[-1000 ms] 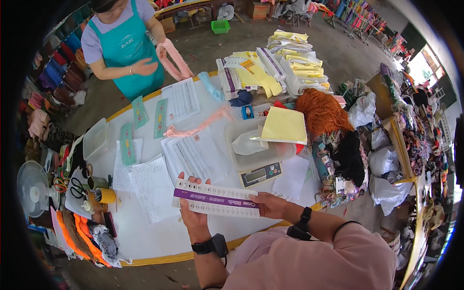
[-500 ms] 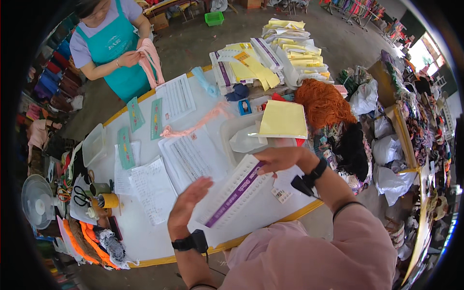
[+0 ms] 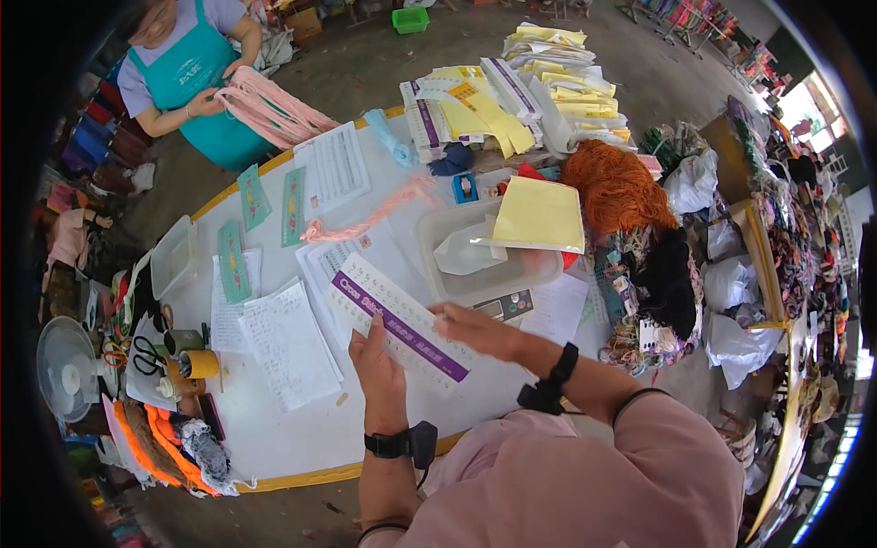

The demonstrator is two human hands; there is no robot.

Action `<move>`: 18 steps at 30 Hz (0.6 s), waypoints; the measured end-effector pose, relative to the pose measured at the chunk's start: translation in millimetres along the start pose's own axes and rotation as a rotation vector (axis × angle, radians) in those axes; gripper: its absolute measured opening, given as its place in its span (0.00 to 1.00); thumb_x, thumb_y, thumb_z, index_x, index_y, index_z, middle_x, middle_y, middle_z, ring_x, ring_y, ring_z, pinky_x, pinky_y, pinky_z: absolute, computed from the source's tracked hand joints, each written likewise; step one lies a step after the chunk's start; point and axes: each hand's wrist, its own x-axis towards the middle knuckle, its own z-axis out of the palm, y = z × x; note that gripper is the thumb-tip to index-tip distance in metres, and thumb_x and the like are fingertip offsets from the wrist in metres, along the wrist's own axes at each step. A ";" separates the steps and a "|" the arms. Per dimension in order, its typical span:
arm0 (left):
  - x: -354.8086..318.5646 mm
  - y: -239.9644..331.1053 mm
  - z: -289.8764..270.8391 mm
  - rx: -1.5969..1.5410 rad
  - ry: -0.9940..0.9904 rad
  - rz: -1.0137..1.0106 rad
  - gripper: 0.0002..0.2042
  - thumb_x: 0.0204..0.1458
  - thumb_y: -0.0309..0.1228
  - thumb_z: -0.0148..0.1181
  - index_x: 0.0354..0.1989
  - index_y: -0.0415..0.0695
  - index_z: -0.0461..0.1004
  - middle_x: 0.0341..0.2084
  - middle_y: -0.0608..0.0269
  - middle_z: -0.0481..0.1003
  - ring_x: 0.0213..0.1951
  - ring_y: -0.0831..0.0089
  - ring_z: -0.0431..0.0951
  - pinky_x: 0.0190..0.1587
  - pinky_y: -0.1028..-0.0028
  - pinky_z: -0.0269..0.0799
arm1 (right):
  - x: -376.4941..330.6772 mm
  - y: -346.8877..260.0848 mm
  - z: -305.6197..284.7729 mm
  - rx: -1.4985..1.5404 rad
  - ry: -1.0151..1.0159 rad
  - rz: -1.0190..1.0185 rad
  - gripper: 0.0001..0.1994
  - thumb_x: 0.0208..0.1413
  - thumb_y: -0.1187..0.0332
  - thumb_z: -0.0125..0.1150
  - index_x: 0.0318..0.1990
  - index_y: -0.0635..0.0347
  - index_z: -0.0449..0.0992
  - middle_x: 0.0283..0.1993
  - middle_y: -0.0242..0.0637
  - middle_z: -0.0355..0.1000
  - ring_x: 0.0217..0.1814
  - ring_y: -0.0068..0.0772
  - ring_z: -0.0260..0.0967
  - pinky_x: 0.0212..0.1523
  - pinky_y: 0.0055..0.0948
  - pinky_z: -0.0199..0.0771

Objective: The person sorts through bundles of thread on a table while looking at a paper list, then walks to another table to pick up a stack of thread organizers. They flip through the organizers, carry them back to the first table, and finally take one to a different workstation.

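Your left hand (image 3: 379,363) and right hand (image 3: 480,331) rest flat, apart, on the purple-striped card (image 3: 399,321) lying on the white surface (image 3: 301,429); keep it flat against the sheets beneath.

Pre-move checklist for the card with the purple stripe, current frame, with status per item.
1. Left hand on the white card with the purple stripe: ok, it presses the near edge.
2. Right hand on the card: ok, fingers rest on its right end.
3. Card flat on the white table: cannot tell, it lies over paper sheets.
4. Clear plastic tub apart from the card: ok, just beyond it.
5. Pink yarn strand off the card: ok.
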 end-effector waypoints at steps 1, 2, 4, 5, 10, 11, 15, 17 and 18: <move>0.8 -1.3 -6.3 0.002 0.016 0.013 0.12 0.60 0.25 0.52 0.51 0.35 0.69 0.44 0.59 0.75 0.45 0.72 0.76 0.50 0.75 0.70 | -3.2 6.9 12.1 -0.263 0.006 -0.136 0.31 0.61 0.50 0.53 0.62 0.65 0.58 0.53 0.49 0.70 0.50 0.37 0.71 0.50 0.41 0.74; 5.6 -7.0 -14.2 0.134 0.007 0.071 0.13 0.60 0.25 0.53 0.51 0.34 0.69 0.45 0.59 0.75 0.46 0.72 0.76 0.51 0.74 0.69 | -9.4 8.4 20.8 -0.262 -0.004 -0.137 0.31 0.61 0.50 0.53 0.62 0.65 0.58 0.53 0.49 0.70 0.50 0.37 0.71 0.50 0.41 0.74; 10.5 -12.2 -10.2 0.081 0.117 0.008 0.15 0.60 0.25 0.52 0.53 0.32 0.67 0.47 0.57 0.73 0.48 0.71 0.73 0.52 0.72 0.67 | -24.0 4.8 27.3 -0.381 0.156 -0.018 0.26 0.60 0.59 0.56 0.58 0.68 0.59 0.44 0.51 0.73 0.40 0.39 0.77 0.41 0.40 0.78; 12.5 -13.6 -4.9 0.079 0.092 0.003 0.15 0.60 0.25 0.52 0.53 0.32 0.67 0.47 0.57 0.73 0.48 0.71 0.73 0.52 0.72 0.67 | -27.9 0.9 27.3 -0.387 0.180 -0.023 0.26 0.60 0.59 0.56 0.58 0.68 0.59 0.44 0.51 0.73 0.40 0.39 0.77 0.41 0.40 0.78; 2.4 -18.6 1.3 0.096 0.072 0.036 0.17 0.62 0.25 0.49 0.58 0.32 0.65 0.50 0.56 0.72 0.49 0.70 0.72 0.53 0.71 0.67 | -36.9 -21.2 19.3 -0.191 0.085 0.033 0.19 0.60 0.68 0.55 0.53 0.69 0.60 0.34 0.49 0.75 0.24 0.35 0.76 0.23 0.29 0.78; 1.3 -17.3 5.6 0.094 0.075 0.038 0.17 0.62 0.25 0.49 0.58 0.32 0.64 0.50 0.55 0.72 0.49 0.70 0.72 0.53 0.71 0.67 | -37.7 -22.3 16.9 -0.198 0.053 0.056 0.19 0.60 0.68 0.55 0.53 0.69 0.60 0.34 0.49 0.74 0.25 0.34 0.77 0.24 0.29 0.79; -1.0 -6.9 25.9 0.134 0.079 0.034 0.15 0.63 0.28 0.48 0.55 0.34 0.65 0.47 0.57 0.72 0.47 0.71 0.73 0.50 0.72 0.68 | -38.1 -14.2 6.5 0.049 0.091 -0.020 0.18 0.62 0.65 0.55 0.52 0.68 0.61 0.36 0.46 0.75 0.28 0.33 0.78 0.28 0.28 0.81; -8.5 5.6 38.2 0.236 -0.042 0.074 0.14 0.64 0.30 0.47 0.53 0.34 0.66 0.45 0.57 0.72 0.46 0.72 0.73 0.49 0.72 0.68 | -41.5 -15.1 0.0 0.102 0.049 0.020 0.18 0.63 0.64 0.54 0.52 0.68 0.62 0.37 0.45 0.74 0.30 0.33 0.78 0.30 0.27 0.81; -11.2 10.7 47.3 0.254 -0.017 0.048 0.14 0.65 0.31 0.46 0.53 0.33 0.66 0.44 0.58 0.72 0.46 0.72 0.73 0.49 0.72 0.68 | -42.7 -16.0 -3.6 0.147 -0.006 0.069 0.17 0.64 0.63 0.53 0.51 0.69 0.62 0.39 0.44 0.73 0.31 0.33 0.78 0.31 0.26 0.82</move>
